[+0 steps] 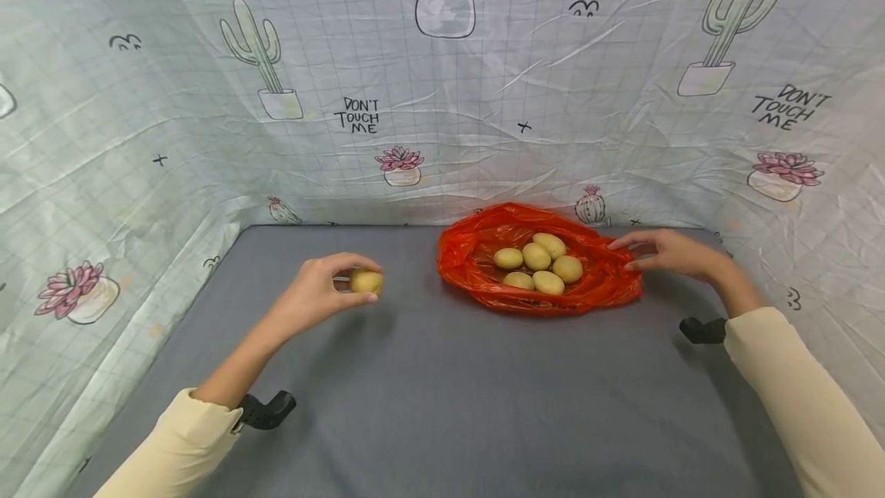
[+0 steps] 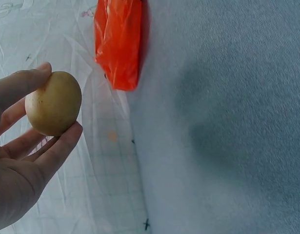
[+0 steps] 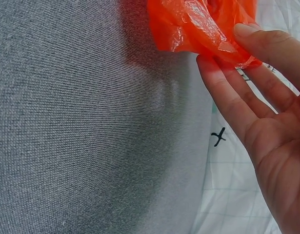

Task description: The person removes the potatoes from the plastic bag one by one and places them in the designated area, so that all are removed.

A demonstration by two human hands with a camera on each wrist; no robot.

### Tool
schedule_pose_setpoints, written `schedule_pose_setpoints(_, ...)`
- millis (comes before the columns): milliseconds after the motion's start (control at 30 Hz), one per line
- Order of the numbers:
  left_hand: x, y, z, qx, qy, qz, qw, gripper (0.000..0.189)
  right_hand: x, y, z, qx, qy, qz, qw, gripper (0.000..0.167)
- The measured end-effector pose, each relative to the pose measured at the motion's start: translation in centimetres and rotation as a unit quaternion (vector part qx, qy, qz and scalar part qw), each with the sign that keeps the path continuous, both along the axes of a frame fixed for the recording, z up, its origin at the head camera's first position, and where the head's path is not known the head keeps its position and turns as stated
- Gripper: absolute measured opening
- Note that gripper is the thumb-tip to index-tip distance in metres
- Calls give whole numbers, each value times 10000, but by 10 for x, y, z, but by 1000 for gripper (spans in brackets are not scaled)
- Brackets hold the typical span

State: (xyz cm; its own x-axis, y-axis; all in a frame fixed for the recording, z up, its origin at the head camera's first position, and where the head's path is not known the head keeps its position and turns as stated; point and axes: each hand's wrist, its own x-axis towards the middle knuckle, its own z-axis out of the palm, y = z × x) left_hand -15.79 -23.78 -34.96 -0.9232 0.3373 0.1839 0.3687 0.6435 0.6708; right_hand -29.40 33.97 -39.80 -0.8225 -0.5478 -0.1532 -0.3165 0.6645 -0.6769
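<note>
In the head view my left hand (image 1: 321, 290) holds a small yellow potato (image 1: 366, 281) above the grey table, left of the bag. The left wrist view shows the thumb on one side of this potato (image 2: 54, 103) and the fingers on the other. A thin red plastic bag (image 1: 477, 294) lies with its mouth spread wide, and several similar potatoes (image 1: 536, 257) rest inside. My right hand (image 1: 667, 253) is at the bag's right edge. In the right wrist view its thumb lies over the red plastic (image 3: 203, 29) and its fingers reach beneath, pinching the edge.
The grey cloth-covered table (image 1: 442, 406) stretches in front of the bag. Close behind the bag hangs a pale curtain (image 1: 470, 114) printed with cacti, which also encloses both sides. A black wrist mount (image 1: 270, 410) sticks out below the left sleeve, another (image 1: 701, 330) by the right.
</note>
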Motion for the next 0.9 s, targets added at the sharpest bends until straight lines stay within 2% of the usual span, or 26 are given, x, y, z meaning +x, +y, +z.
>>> schedule_pose_setpoints(167,2,-9,-2,-56,42,95,9999,41,-1,-1,-3,-25,-24,-11,10000,42)
schedule_pose_setpoints(400,6,-18,1,-157,-1,216,9996,40,-2,0,-5,58,73,-43,9999,41)
schedule_pose_setpoints(900,3,-26,3,-189,103,356,9991,40,0,1,-8,107,189,-120,9997,42)
